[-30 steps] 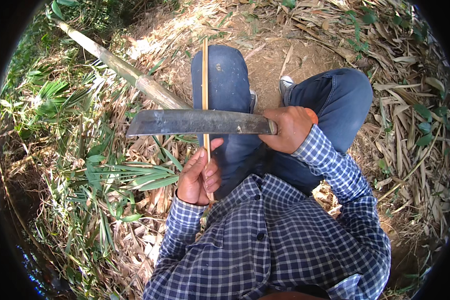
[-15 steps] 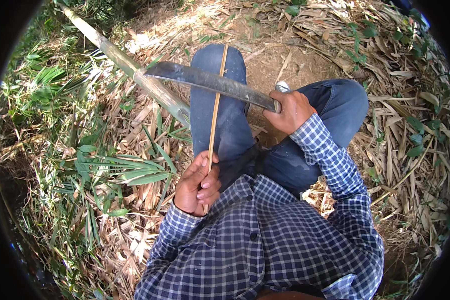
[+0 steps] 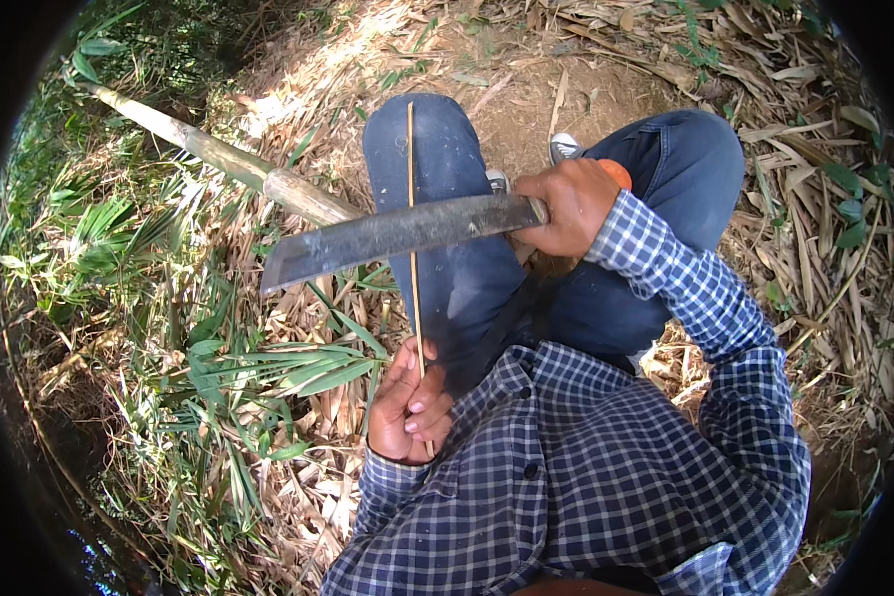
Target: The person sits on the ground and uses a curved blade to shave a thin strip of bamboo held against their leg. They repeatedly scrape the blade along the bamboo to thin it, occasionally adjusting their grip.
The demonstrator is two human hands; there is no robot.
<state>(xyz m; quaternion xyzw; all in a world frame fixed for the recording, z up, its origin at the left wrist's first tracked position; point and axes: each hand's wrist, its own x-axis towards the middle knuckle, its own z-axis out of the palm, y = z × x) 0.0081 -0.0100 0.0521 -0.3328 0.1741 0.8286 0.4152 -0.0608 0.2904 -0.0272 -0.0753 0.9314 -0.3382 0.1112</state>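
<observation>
1. The ground is outdoors, with dry brown leaves at 3 o'clock and bare dirt near 12 o'clock.
2. A long, thick pole lies on the ground at 10 o'clock. Green leaves spread out at 8 o'clock.
3. The person sits in blue jeans and a checked shirt. A dark shoe with a white toe peeks out at 1 o'clock.
4. The left hand is just past 6 o'clock. Its thumb and fingers pinch a thin stick.
5. The stick points up to 12 o'clock, over the left leg. Its low end pokes out under the hand.
6. The right hand, at 2 o'clock, is wrapped tight around the handle of a big knife. The handle has an orange end.
7. The blade points to 9 o'clock and crosses over the stick. I can't tell if they touch.
</observation>
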